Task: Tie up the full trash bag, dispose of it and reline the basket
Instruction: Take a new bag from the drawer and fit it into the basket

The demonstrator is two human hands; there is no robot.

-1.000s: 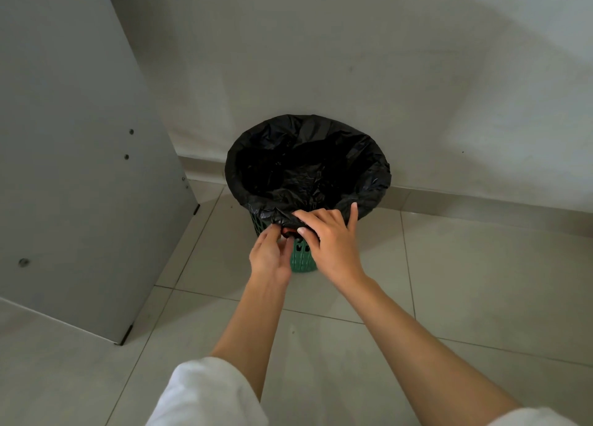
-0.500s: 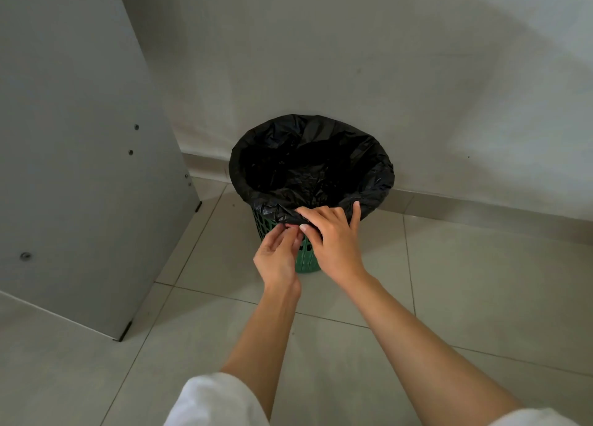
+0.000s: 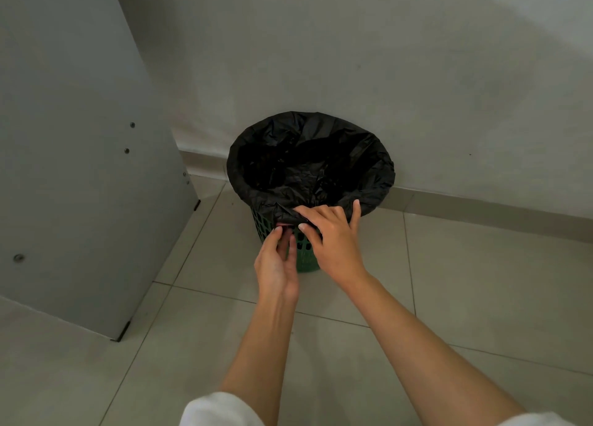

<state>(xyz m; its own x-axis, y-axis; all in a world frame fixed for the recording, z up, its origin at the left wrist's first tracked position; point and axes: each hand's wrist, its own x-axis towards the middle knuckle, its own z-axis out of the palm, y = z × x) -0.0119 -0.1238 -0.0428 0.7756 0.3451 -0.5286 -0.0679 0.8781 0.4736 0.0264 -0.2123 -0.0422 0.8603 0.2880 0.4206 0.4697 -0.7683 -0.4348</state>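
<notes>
A green perforated basket (image 3: 306, 260) stands on the tiled floor against the wall. A black trash bag (image 3: 380, 172) lines it, with its edge folded out over the rim. My right hand (image 3: 332, 238) lies on the near rim and pinches a twisted fold of the bag between thumb and fingers. Just below that fold, my left hand (image 3: 277, 263) has its fingers nearly straight, their tips touching the basket wall. A small pinkish spot shows by those fingertips; what it is cannot be told. The bag's inside is dark.
A grey panel (image 3: 80, 169) with screws stands on the left, its lower corner (image 3: 120, 337) close to my left arm. A pale wall with a skirting strip (image 3: 481, 207) runs behind the basket. Floor tiles (image 3: 481, 297) spread to the right and in front.
My left hand has dropped a little below the bag's edge and its fingers have straightened. My right hand stays on the near rim holding the fold.
</notes>
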